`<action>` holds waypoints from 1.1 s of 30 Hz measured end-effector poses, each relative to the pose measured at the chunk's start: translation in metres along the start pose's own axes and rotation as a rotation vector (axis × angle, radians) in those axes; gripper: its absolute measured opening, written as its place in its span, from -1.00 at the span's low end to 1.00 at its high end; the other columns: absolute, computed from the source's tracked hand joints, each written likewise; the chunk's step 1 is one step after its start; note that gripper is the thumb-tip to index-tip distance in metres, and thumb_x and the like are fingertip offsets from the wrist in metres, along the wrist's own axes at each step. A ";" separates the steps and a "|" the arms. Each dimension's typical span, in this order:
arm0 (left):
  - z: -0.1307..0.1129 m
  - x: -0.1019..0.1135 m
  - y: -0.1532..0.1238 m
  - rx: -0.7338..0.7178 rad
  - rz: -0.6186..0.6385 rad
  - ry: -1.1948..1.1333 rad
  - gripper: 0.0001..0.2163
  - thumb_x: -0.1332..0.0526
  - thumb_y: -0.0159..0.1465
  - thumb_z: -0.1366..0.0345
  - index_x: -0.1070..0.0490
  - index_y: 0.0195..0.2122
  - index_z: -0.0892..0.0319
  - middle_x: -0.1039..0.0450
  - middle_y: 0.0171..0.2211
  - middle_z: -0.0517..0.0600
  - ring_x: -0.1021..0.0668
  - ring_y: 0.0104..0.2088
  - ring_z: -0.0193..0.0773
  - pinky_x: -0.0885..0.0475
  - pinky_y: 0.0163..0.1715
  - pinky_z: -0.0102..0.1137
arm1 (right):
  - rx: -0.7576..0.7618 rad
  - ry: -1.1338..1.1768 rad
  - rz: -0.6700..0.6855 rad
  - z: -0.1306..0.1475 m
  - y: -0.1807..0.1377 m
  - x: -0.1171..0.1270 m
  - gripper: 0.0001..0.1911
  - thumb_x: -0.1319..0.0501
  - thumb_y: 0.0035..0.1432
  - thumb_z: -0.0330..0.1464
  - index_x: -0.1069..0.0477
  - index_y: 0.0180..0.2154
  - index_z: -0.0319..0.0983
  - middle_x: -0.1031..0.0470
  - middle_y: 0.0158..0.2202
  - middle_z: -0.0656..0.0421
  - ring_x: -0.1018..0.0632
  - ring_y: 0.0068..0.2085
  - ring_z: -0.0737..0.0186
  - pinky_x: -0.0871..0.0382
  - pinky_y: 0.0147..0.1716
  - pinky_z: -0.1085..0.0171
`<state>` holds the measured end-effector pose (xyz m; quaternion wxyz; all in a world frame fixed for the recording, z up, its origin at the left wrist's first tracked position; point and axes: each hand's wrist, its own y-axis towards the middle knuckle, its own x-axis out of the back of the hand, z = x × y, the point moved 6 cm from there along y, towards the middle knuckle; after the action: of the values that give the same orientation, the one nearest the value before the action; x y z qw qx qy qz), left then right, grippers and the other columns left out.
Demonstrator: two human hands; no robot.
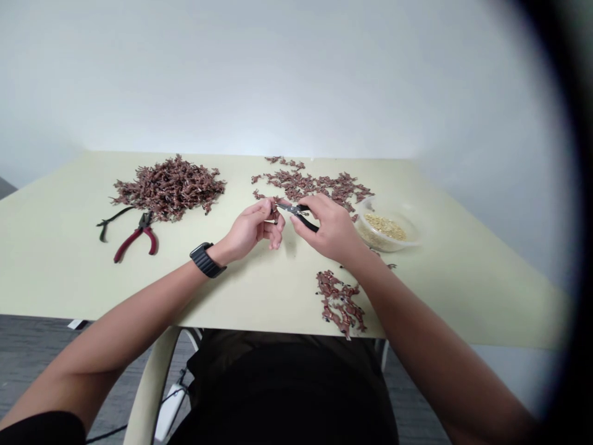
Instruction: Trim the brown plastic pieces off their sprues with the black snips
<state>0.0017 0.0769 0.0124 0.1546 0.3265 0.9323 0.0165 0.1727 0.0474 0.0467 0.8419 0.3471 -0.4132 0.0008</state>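
My left hand (254, 230) is closed in a pinch on a small brown piece (274, 214) above the middle of the pale table (55, 259). Its wrist wears a black watch (206, 259). My right hand (330, 230) is wrapped round small black-handled pliers (297, 213), whose tip points left and meets the piece in my left fingers. A spread of similar brown pieces (315, 183) lies just behind both hands.
A big heap of brown pieces (169, 187) sits at the back left, with red-handled pliers (135, 238) and a black tool (110, 220) beside it. A clear bowl of small golden bits (388, 230) stands right of my right hand. A small brown pile (340, 303) lies near the front edge.
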 end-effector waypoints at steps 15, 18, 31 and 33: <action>0.000 0.000 0.001 -0.062 0.012 0.148 -0.60 -0.10 0.51 -0.08 -0.35 0.09 0.17 -0.46 -0.35 -0.02 -0.57 -0.50 -0.30 -0.49 -0.46 -0.39 | -0.040 0.063 0.011 0.002 0.000 0.000 -0.73 -0.20 0.38 -0.14 -0.50 -0.05 -0.16 -0.54 -0.17 0.06 -0.51 -0.17 0.06 -0.34 -0.13 0.11; -0.015 0.006 -0.002 -0.232 -0.088 0.471 -0.58 -0.08 0.53 -0.04 -0.32 0.21 0.16 -0.51 -0.27 0.03 -0.59 -0.39 -0.29 -0.53 -0.30 -0.35 | -0.193 0.261 0.101 0.002 0.001 -0.005 -0.72 -0.20 0.39 -0.10 -0.51 -0.17 -0.15 -0.43 -0.36 0.17 -0.39 -0.35 0.19 -0.26 -0.31 0.17; -0.011 0.011 0.002 -0.281 -0.069 0.470 -0.58 -0.03 0.56 -0.02 -0.31 0.25 0.17 -0.52 -0.23 0.06 -0.60 -0.34 -0.28 -0.56 -0.22 -0.32 | -0.234 0.278 0.076 -0.001 0.002 -0.007 -0.69 -0.20 0.37 -0.07 -0.46 -0.24 -0.17 -0.39 -0.40 0.20 -0.36 -0.37 0.23 -0.22 -0.34 0.20; -0.006 0.005 0.002 -0.195 -0.027 0.318 -0.57 -0.05 0.55 -0.04 -0.33 0.20 0.19 -0.51 -0.26 0.06 -0.61 -0.34 -0.27 -0.56 -0.24 -0.32 | -0.123 0.136 0.015 -0.001 0.002 -0.002 -0.73 -0.21 0.36 -0.12 -0.49 -0.17 -0.19 -0.49 -0.32 0.15 -0.42 -0.32 0.18 -0.26 -0.27 0.18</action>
<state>-0.0027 0.0826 0.0171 0.0365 0.2909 0.9433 0.1560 0.1712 0.0502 0.0459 0.8877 0.2907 -0.3570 0.0055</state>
